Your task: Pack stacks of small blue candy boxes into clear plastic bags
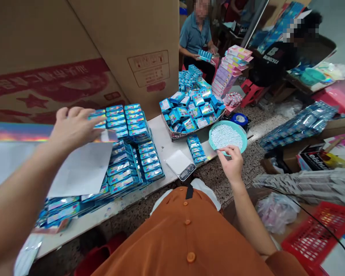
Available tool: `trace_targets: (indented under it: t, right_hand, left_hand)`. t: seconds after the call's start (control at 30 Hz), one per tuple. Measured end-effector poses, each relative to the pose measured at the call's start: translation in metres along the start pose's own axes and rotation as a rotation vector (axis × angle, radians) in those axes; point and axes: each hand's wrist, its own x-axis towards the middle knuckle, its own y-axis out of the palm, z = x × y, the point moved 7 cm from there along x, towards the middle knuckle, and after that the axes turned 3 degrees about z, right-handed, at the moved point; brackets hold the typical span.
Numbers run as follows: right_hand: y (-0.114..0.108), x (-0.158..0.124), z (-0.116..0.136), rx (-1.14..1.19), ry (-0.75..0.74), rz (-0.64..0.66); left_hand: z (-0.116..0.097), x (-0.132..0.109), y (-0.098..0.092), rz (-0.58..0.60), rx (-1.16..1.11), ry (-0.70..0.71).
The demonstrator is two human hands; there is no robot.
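My left hand [76,128] is closed at the edge of a white sheet [79,172] with a shiny rainbow-coloured border; its thumb side is partly hidden. Beneath and beside the sheet, blue packets [123,168] stand in stacked rows. My right hand [232,163] is pinched at the near rim of a light green bowl [243,136] of small white pellets [225,136]. Whatever lies between those fingertips is too small to make out. A white digital scale [179,163] sits between the stacks and a short row of blue packets [196,149].
Large cardboard boxes [126,23] wall off the far left of the white table [158,132]. An open carton [175,134] heaped with blue packets stands behind the scale. Pink boxes [228,71] are piled beyond. Two people [197,32] sit farther back. A red basket [316,234] is at right.
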Motion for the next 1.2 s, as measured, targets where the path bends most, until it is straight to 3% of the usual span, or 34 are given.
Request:
trace_targets:
  t: [0.07, 0.17, 0.23, 0.3, 0.33, 0.47, 0.57, 0.67, 0.9, 1.2]
  right_hand:
    - [0.005, -0.005, -0.017, 0.014, 0.072, 0.039]
    - [0.019, -0.011, -0.042, 0.089, 0.195, 0.097]
    - [0.034, -0.013, -0.056, 0.188, 0.286, 0.146]
    - [0.049, -0.014, -0.067, 0.311, 0.372, 0.188]
    - [0.056, -0.014, -0.072, 0.375, 0.419, 0.201]
    - [0.082, -0.016, -0.098, 0.614, 0.672, 0.247]
    - [0.097, -0.018, -0.129, 0.705, 0.852, 0.258]
    - [0.112, -0.024, -0.169, 0.746, 1.008, 0.261]
    - [0.153, -0.060, -0.252, 0.906, 1.387, 0.221]
    - [0.197, -0.078, -0.292, 0.987, 1.595, 0.231]
  left_hand:
    - [-0.023, -0.007, 0.007, -0.051, 0.127, -0.061]
    - [-0.090, -0.016, 0.042, -0.029, 0.056, -0.092]
    - [-0.142, -0.019, 0.086, 0.015, -0.159, -0.067]
    - [-0.182, -0.020, 0.151, 0.159, -0.435, -0.110]
    - [-0.194, -0.020, 0.184, 0.190, -0.575, -0.195]
    - [-0.221, -0.018, 0.302, 0.247, -1.122, -0.594]
    - [-0.236, -0.015, 0.356, 0.307, -1.422, -0.783]
    - [-0.240, -0.015, 0.383, 0.334, -1.442, -0.897]
    - [-0.235, -0.009, 0.426, 0.311, -1.194, -0.985]
    - [-0.229, 0.001, 0.457, 0.331, -0.948, -1.027]
